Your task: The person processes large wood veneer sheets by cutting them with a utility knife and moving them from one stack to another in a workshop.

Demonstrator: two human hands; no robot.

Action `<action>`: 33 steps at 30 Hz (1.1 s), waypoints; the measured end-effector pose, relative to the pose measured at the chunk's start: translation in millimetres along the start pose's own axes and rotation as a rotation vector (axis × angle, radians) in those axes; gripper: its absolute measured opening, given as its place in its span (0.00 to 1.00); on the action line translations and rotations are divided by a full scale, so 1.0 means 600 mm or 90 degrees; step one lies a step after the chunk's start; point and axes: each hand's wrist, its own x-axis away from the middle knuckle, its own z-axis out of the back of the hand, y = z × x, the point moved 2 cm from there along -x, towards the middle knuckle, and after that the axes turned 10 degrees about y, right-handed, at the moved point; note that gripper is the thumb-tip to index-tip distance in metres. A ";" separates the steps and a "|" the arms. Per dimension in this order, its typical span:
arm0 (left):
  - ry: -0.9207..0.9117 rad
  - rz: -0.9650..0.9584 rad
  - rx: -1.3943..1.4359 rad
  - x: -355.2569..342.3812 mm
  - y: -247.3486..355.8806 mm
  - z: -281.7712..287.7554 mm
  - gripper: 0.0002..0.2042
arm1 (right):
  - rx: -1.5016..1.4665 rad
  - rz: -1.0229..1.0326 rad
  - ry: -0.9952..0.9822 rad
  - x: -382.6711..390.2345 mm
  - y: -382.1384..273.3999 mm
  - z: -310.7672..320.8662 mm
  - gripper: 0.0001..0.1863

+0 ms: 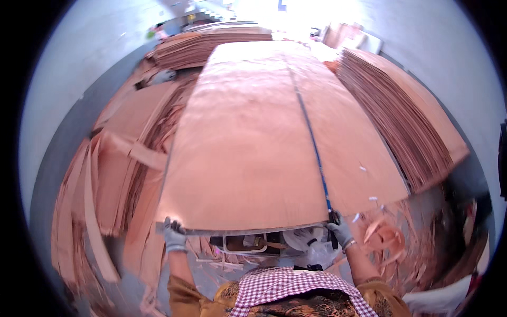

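A broad, pale orange-brown wood veneer sheet [248, 158] lies on a long table in front of me. At its near left corner, my left hand [175, 236] in a grey glove is closed on the edge, thumb and fingers at the corner. A thin blue rod [315, 148] with a black near end runs lengthwise over the sheet, right of its middle. My right hand [341, 232], also gloved in grey, is closed around the rod's black end at the near edge. The palm side of both hands is hidden.
A tall veneer stack [391, 111] stands to the right, another stack [211, 45] at the far left. Loose veneer strips [92, 206] hang at the left. Curled scraps [385, 238] litter the floor. Beneath the near edge are a framed tray [245, 244] and clear plastic bags [319, 251].
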 end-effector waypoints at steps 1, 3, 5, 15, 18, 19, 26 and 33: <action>-0.026 -0.005 0.021 0.007 0.022 0.009 0.13 | 0.022 -0.015 -0.006 0.000 -0.006 -0.012 0.39; 0.043 -0.042 -0.081 0.034 0.014 -0.031 0.14 | 0.083 -0.039 -0.014 -0.013 -0.012 -0.007 0.38; 0.082 -0.196 -0.217 0.020 0.051 -0.010 0.14 | 0.055 -0.063 -0.039 0.011 -0.069 -0.047 0.35; 0.192 -0.232 -0.246 0.007 0.039 0.009 0.12 | -0.038 -0.075 -0.026 -0.010 -0.021 -0.010 0.34; 0.180 -0.227 -0.236 -0.003 0.032 0.020 0.11 | -0.036 -0.070 -0.010 -0.018 0.004 0.004 0.34; 0.181 -0.227 -0.231 -0.007 0.030 0.026 0.11 | -0.034 -0.069 -0.005 -0.018 0.010 0.007 0.33; 0.168 -0.205 -0.238 -0.019 0.014 0.089 0.11 | 0.099 0.073 0.068 0.022 -0.062 0.008 0.25; 0.140 -0.119 -0.355 -0.026 -0.009 -0.023 0.12 | 0.300 0.005 0.208 -0.057 -0.049 0.029 0.27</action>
